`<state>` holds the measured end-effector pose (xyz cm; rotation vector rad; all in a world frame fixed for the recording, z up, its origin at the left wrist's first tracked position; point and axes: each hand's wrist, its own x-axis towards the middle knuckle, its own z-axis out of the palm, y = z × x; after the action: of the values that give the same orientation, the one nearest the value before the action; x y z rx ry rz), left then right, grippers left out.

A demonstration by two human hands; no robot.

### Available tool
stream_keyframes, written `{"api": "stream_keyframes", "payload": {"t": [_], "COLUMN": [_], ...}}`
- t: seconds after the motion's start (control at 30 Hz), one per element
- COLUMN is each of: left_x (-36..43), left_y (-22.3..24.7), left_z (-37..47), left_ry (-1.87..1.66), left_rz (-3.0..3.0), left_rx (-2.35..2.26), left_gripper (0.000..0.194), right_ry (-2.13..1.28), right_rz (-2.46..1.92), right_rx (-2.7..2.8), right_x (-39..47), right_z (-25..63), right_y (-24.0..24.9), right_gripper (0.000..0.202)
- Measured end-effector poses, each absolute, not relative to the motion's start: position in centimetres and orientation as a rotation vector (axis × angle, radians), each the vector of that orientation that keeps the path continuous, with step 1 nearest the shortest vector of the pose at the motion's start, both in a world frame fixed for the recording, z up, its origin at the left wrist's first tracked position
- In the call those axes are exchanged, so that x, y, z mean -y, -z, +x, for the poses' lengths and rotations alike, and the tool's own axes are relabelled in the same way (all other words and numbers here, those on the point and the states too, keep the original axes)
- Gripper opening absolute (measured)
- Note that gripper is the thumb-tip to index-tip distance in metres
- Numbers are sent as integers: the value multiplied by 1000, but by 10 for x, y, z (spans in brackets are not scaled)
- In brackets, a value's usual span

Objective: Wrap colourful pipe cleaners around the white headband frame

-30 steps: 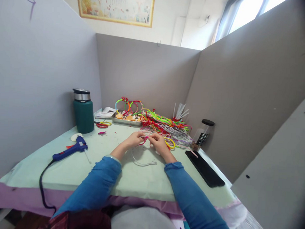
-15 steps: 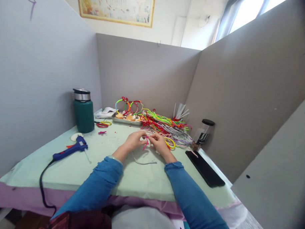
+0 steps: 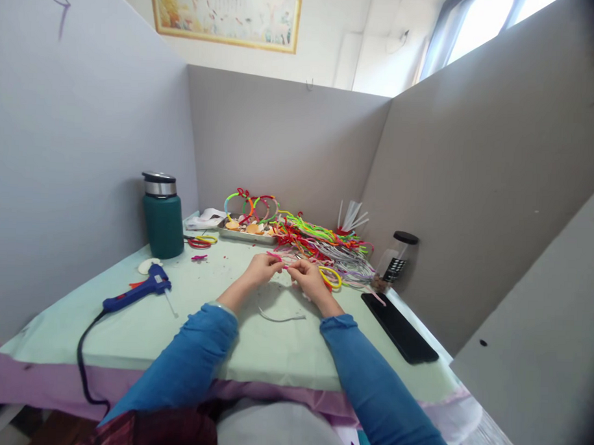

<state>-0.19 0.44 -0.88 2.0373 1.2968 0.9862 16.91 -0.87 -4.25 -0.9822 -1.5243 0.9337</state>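
A short pink pipe cleaner is pinched between my two hands at the middle of the table. My left hand is closed on its left part, and my right hand is closed on its right part, fingertips nearly touching. A thin grey pipe cleaner curves below the hands, its upper end near my left hand. Beyond my right hand lie yellow-handled scissors and a heap of coloured pipe cleaners.
A green bottle and a blue glue gun with its cord are at the left. A metal tray stands at the back. At the right are a black phone and a clear jar. Partitions surround the table.
The pink piece no longer hangs down below the fingers; part of it now points up to the left above my left hand. My left hand has shifted slightly left.
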Motion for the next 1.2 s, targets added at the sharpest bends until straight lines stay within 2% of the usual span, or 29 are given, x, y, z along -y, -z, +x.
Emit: {"api": "stream_keyframes", "payload": {"t": [0.23, 0.37, 0.57, 0.8, 1.2], "left_x": [2, 6, -5, -8, -10], "left_y": [1, -1, 10, 15, 23], "left_z": [-3, -2, -4, -3, -4], "left_ry": [-908, -859, -968, -1242, -1187], "left_rz": [1472, 1338, 1583, 2259, 2571], "left_rx": [-1215, -1214, -1315, -1352, -1248], "left_gripper": [22, 21, 32, 12, 26], "right_ry": [-851, -827, -871, -899, -911], "right_rz": [-958, -945, -1018, -1068, -1008], "right_rx": [1641, 1656, 1556, 1461, 1454], "right_x": [12, 13, 12, 12, 8], "right_z": [168, 168, 169, 169, 169], "right_y": [42, 43, 40, 38, 43], "right_gripper": [24, 22, 21, 22, 24]}}
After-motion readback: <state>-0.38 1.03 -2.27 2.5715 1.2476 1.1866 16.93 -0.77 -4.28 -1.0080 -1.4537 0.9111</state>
